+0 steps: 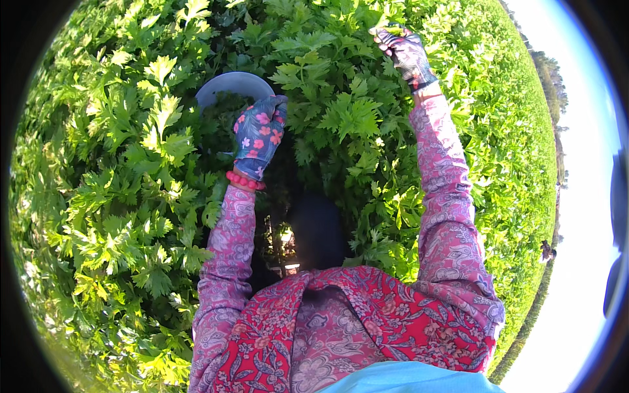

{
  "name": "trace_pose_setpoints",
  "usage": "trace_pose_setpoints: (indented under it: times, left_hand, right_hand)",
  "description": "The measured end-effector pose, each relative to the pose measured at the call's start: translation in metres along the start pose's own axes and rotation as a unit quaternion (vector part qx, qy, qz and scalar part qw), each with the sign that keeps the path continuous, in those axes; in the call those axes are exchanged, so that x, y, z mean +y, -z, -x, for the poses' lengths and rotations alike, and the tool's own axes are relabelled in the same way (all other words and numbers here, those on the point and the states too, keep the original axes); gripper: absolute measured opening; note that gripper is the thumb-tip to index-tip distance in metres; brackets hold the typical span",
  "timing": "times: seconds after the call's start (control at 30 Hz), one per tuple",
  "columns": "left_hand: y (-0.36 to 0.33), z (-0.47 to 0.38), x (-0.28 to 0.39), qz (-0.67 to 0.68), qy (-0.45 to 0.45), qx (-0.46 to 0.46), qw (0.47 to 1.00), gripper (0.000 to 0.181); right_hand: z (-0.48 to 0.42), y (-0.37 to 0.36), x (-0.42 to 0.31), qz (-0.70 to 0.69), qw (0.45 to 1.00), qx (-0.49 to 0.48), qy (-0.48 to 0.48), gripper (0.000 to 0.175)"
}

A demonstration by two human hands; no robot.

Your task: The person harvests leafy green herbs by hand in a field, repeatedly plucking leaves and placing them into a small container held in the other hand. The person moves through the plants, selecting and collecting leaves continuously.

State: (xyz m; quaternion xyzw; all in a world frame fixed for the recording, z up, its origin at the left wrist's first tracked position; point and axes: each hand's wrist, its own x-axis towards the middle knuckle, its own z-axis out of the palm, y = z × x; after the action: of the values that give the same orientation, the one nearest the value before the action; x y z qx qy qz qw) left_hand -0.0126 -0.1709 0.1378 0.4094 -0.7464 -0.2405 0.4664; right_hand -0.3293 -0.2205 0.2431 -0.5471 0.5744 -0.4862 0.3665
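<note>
My left hand, in a dark floral glove, is closed at the near right side of a pale round bucket. Its fingers seem to grip the rim, though their tips are hidden. Dark green leaves show inside the bucket, in shade. My right hand, gloved in a similar print, reaches out over the tops of leafy, celery-like plants. Thumb and fingers are pinched together on a small light green leaf.
Dense plants rise on both sides of a narrow dark gap in front of my body. The field runs on to the right, towards a line of trees. Far off at its edge is another person.
</note>
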Motion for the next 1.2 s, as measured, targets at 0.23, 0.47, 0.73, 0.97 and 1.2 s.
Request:
trace_pose_setpoints:
  times: [0.23,0.47,0.73,0.97,1.2]
  left_hand:
    - [-0.001,0.002,0.001,-0.007,-0.004,-0.012,1.0,0.016]
    - [0.001,0.004,0.001,-0.002,0.011,-0.027,1.0,0.016]
    - [0.001,0.003,-0.001,-0.006,-0.016,-0.012,1.0,0.016]
    - [0.007,0.005,0.0,-0.009,-0.007,0.002,1.0,0.016]
    - [0.002,0.019,-0.006,-0.206,-0.011,-0.228,0.952,0.009]
  right_hand:
    - [0.029,0.035,-0.036,0.07,0.988,-0.121,-0.062,0.028]
    - [0.073,0.002,-0.027,0.301,0.934,-0.189,0.03,0.045]
    - [0.063,-0.019,0.02,0.429,0.835,-0.309,0.153,0.051]
    - [0.021,-0.011,-0.059,0.081,0.983,-0.144,-0.083,0.026]
    - [0.015,-0.129,-0.083,-0.003,0.981,-0.192,0.006,0.048]
